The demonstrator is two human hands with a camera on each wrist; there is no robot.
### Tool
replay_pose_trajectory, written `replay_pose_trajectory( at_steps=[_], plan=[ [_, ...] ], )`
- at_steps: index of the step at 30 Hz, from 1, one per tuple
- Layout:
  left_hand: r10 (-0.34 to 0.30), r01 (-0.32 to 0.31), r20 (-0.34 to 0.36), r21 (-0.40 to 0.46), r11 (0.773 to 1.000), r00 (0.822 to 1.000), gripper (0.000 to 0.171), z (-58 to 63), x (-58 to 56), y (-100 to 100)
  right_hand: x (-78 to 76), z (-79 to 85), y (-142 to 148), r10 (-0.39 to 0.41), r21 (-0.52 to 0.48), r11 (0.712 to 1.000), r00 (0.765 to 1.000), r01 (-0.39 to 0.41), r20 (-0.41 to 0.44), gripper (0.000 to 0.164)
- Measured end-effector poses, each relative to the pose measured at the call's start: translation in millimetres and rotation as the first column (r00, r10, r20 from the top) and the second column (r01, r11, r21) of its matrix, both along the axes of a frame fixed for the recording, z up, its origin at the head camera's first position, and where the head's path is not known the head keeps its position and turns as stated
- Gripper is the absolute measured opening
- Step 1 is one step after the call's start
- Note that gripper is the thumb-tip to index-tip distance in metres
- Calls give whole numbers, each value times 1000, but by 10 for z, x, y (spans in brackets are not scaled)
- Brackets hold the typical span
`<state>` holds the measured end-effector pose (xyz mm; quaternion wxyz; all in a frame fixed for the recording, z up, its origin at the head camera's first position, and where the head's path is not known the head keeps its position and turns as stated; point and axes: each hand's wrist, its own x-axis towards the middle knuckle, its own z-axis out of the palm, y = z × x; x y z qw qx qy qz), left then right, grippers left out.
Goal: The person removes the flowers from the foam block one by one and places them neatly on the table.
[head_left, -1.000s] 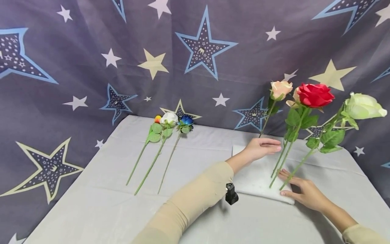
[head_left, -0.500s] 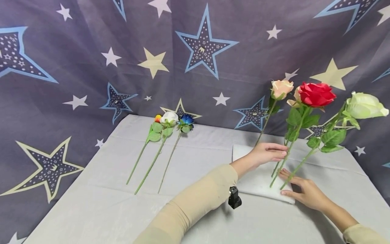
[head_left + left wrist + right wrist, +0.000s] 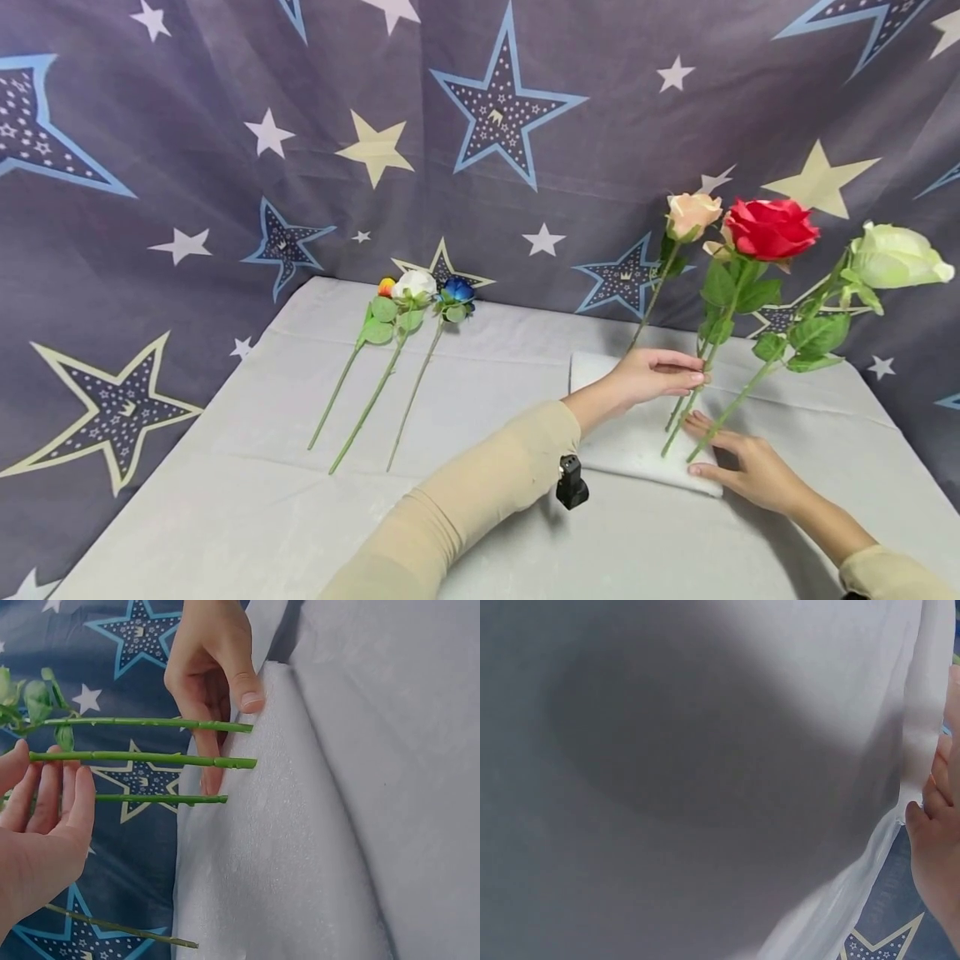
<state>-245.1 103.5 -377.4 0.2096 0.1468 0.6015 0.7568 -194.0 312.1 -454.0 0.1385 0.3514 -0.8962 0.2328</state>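
Note:
Upright in a white foam-like pad stand a red rose, a pale green rose and a peach rose. Another peach bloom shows partly behind the red one. My left hand pinches the red rose's stem between thumb and fingers; in the left wrist view, that green stem runs out past the thumb. With fingers extended, my right hand rests on the pad's right side, close to the stem bases. Its fingertips are partly behind the stems.
On the left of the grey-covered table lie a white rose, a blue rose and a small orange-yellow flower, stems toward me. A star-patterned curtain hangs behind. A black device sits under my left forearm.
My left hand has moved right from beside the stems to the red rose's stem and taken hold of it. The red bloom has shifted slightly left. My right hand has stayed put.

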Motion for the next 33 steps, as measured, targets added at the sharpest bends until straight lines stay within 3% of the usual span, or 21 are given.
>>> replay_pose_trajectory(
  at_steps=[9,17,25,33],
  plan=[
    [-34,33,-29,-30,999,999,24,26,17,-15,7,8,-14,7,-3,1000,1000,-7,6,55],
    [-10,10,-25,14,1000,1000,25,30,33,-35,3,5,-9,13,-10,1000,1000,-13,-2,56],
    [-10,13,-104,30,999,995,26,87,39,-31,6,-2,-2,12,-26,1000,1000,-12,5,56],
    [-10,15,-99,46,999,995,26,167,49,-81,12,2,-15,11,-22,1000,1000,-11,1,57]
  ],
)
